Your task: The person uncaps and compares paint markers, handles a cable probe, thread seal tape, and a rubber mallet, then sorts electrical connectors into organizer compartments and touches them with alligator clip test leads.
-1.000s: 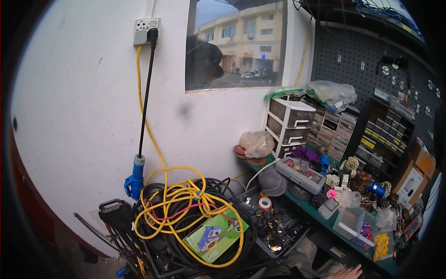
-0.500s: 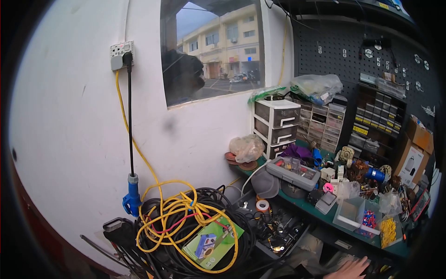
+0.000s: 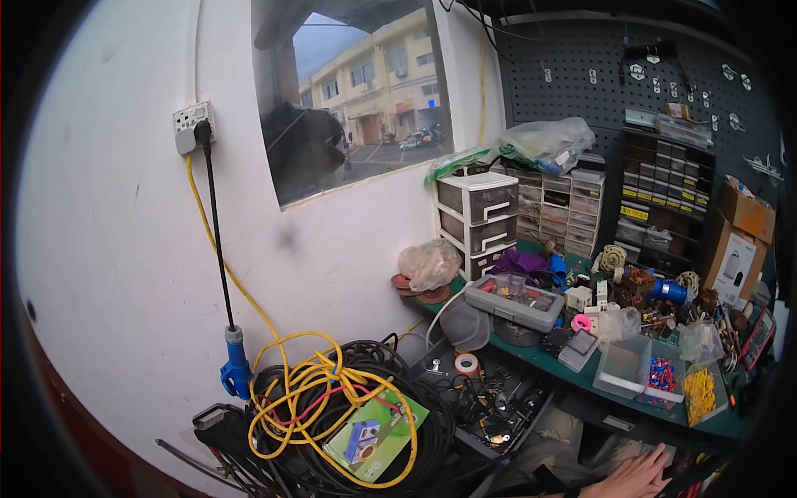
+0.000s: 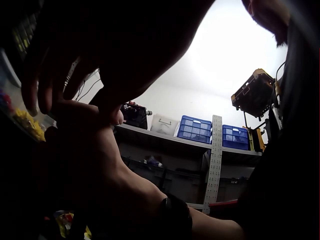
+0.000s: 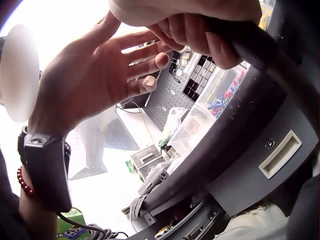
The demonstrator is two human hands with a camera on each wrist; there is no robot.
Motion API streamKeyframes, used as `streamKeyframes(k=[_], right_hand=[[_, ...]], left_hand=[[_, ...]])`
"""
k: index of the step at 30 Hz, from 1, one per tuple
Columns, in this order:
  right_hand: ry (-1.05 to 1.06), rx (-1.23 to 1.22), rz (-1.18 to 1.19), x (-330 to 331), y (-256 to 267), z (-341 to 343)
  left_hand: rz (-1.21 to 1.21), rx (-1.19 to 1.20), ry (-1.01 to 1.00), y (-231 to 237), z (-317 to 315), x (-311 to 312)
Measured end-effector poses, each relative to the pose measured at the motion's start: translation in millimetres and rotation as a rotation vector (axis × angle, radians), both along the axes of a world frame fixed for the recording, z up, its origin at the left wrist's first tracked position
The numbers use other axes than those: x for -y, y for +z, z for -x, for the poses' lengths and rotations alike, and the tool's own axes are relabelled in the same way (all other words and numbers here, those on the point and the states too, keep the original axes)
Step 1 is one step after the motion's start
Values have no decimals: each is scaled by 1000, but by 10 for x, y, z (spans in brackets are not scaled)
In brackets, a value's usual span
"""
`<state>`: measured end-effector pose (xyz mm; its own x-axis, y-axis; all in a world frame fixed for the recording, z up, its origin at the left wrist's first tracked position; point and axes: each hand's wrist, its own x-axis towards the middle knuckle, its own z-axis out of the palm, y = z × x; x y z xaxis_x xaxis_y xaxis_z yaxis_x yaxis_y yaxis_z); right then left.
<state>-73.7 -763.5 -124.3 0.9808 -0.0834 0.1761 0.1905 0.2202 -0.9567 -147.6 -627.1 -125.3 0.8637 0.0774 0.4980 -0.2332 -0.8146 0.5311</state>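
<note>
At the bottom edge of the head view, my left hand [image 3: 628,476] reaches in at the bench's front edge. The right wrist view shows that left hand [image 5: 97,80] with palm exposed and fingers extended, close beside my right hand. My right hand [image 5: 200,37] has its fingers curled around a black rod-like thing [image 5: 262,52], whose far part runs out of the frame; its kind cannot be told. In the left wrist view, my dark left hand [image 4: 65,75] hangs over my right hand [image 4: 85,117], with its fingertips overlapping it.
The green bench [image 3: 581,378] carries a grey organizer case [image 3: 515,303], a bin of red and blue connectors [image 3: 662,373] and yellow connectors [image 3: 700,397]. Below it sits a drawer of parts [image 3: 498,411]. Coiled yellow cable [image 3: 332,369] lies on the left, under a hanging blue plug [image 3: 236,365].
The head view has turned rightward, so the wall and window have shifted left in it. My left hand shows more fully at the bottom, its fingers now less spread.
</note>
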Motion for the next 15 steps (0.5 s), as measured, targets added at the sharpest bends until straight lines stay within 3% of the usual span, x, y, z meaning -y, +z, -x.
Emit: streamKeyframes(k=[2, 6, 8, 15], right_hand=[[-5, 6, 5, 21, 0, -30], [-22, 21, 16, 92, 33, -48], [-28, 32, 21, 116, 58, -62], [-36, 89, 55, 211, 185, -164]], left_hand=[[-142, -55, -75, 290, 125, -52], [-230, 35, -87, 330, 155, -32], [96, -100, -78, 427, 215, 11], [58, -11, -28, -27, 95, 116]])
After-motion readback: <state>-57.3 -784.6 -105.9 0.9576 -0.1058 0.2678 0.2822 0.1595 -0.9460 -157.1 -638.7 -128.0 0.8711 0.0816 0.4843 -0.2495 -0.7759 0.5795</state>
